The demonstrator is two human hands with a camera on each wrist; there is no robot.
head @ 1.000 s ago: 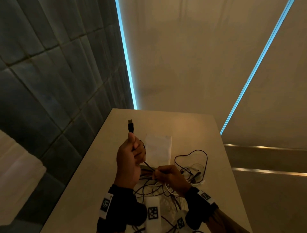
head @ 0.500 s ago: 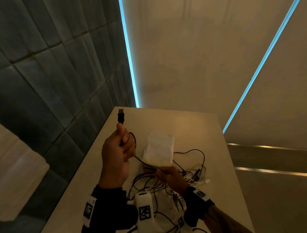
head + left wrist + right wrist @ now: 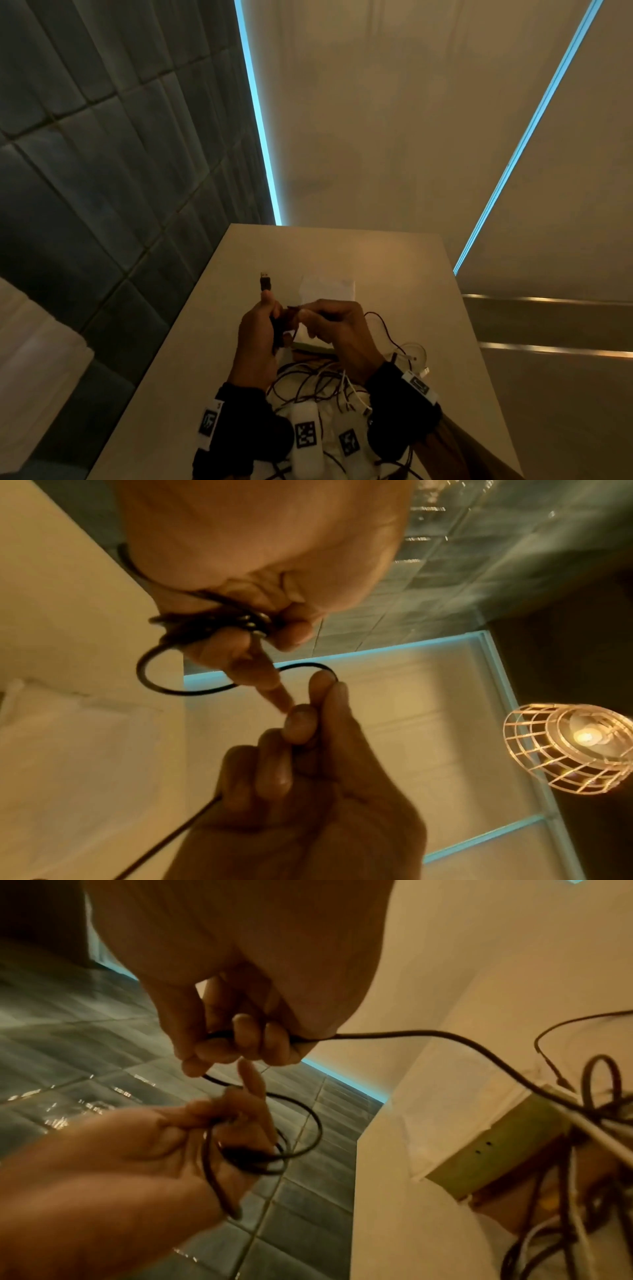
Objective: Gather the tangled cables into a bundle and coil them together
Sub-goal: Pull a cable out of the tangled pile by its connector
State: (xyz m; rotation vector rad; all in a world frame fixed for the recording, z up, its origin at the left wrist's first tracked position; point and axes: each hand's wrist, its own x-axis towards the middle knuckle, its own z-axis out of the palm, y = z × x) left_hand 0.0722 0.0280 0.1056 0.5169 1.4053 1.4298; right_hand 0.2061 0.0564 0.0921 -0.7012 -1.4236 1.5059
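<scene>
Black cable [image 3: 383, 325] apparently between both hands.

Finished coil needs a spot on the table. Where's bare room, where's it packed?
Bare: far end of the table beyond the white packet, and the strip along its left edge beside the left hand. Crowded: cable tangle near the wrists, spreading right past the right hand.

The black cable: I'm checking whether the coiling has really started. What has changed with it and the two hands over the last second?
The right hand rose from the cable tangle on the table and came beside the left hand, feeding it black cable; loops now hang in the left hand. Unchanged: the left hand grips the cable under its upright USB plug; the white packet lies behind.
</scene>
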